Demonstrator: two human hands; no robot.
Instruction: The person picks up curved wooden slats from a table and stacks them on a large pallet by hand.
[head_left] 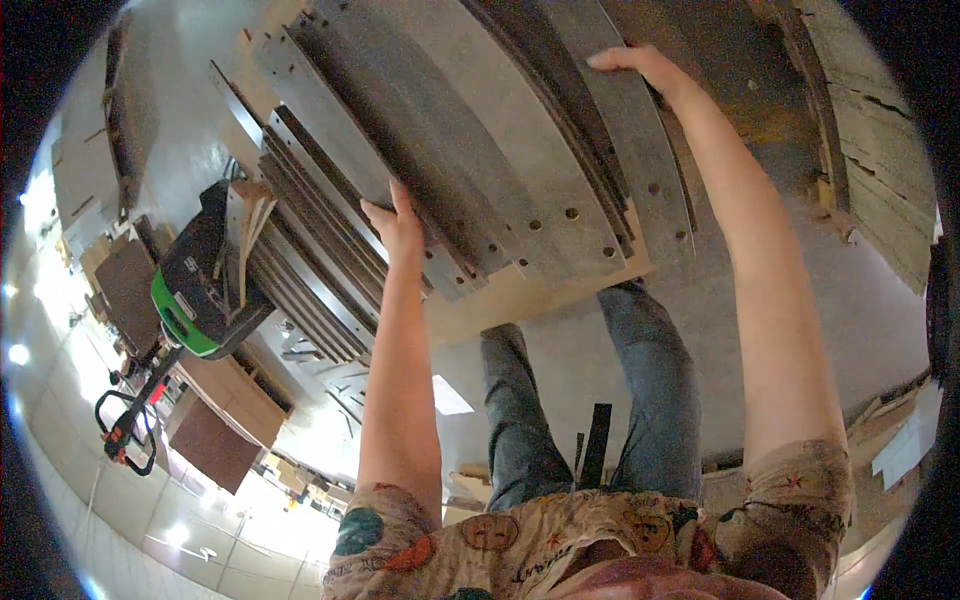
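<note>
Long grey metal plates with bolt holes lie side by side in front of me. My left hand (pixel 398 232) is closed on the left edge of a metal plate (pixel 330 125), thumb on top; part of its fingers is hidden. My right hand (pixel 650 72) grips the edge of another metal plate (pixel 640 135) at the right, thumb lying on its face and the other fingers hidden past the edge. Between the hands rests a wider metal plate (pixel 500 120) with holes near its closer end.
Narrow metal bars (pixel 320 215) are stacked left of the plates. A wooden board (pixel 570 300) shows under their near ends. Farther left stands a green and black wheeled machine (pixel 205 290) with a handle. At the right lies a rough-surfaced slab (pixel 880 150). My legs are close to the stack.
</note>
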